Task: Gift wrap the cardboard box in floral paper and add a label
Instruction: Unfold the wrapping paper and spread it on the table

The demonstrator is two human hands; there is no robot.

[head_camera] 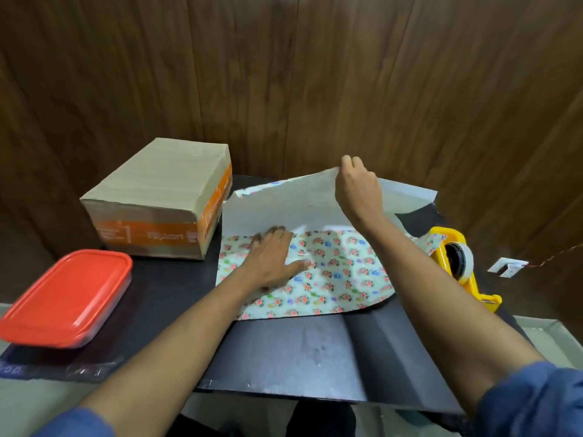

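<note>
We're at the paper-laying stage, and our left hand point(273, 259) is flat on the floral paper point(331, 275), fingers spread and straight, pinning the printed side to the black table point(303, 348). Up top, our right hand point(356, 187) pinches the far edge of the sheet between thumb and fingertips and lifts it, so the plain white underside faces us like a raised flap. The sheet looks folded or curled back on itself; the fold line runs just beyond the left fingertips.

The cardboard box point(157, 197) sits apart from the paper, on the table just left of it, closed, orange tape band showing, not yet on the sheet. So wrapping proper hasn't begun: we read this as opening out or flattening the sheet.

On the right, the yellow tape dispenser point(457, 260) stands at the table's edge, with a corner of the paper lying against it. A red-lidded container point(67, 298) rests at near left. No label is visible that we can pick out.

Next move, as we judge it: spread the sheet fully flat, most likely white side up, then bring the box over and centre it. That calls for keeping the left palm anchoring while the right guides the edge without creasing or tearing it.
</note>
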